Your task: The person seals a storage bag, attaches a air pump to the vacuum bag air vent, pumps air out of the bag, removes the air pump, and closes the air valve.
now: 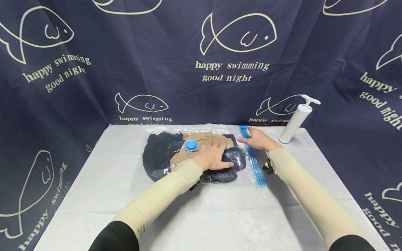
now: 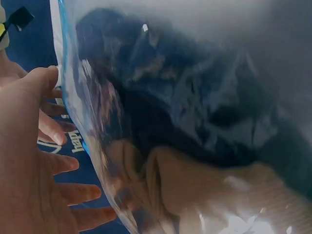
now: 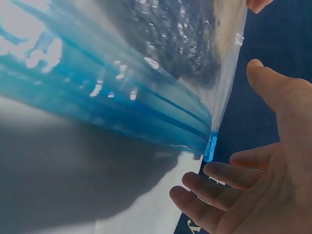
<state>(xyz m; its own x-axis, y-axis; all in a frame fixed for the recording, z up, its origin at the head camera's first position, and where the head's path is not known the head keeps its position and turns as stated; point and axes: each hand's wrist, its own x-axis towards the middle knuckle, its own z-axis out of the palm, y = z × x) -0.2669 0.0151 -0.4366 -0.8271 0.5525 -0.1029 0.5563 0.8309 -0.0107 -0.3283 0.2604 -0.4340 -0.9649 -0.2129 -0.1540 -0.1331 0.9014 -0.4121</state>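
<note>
A transparent vacuum storage bag lies flat on the table, with dark and tan folded clothes inside. Its round blue valve faces up. My left hand lies over the bag just right of the valve, fingers spread. Along the bag's right edge runs a blue zip seal; a blue slider sits at its far end. Beside that end is my right hand. In the right wrist view its fingers are parted and relaxed near the slider, with nothing between them.
A white hand pump with a T-shaped handle stands at the table's back right, close to my right forearm. The white-covered table meets a dark blue fish-print curtain at the back and on both sides.
</note>
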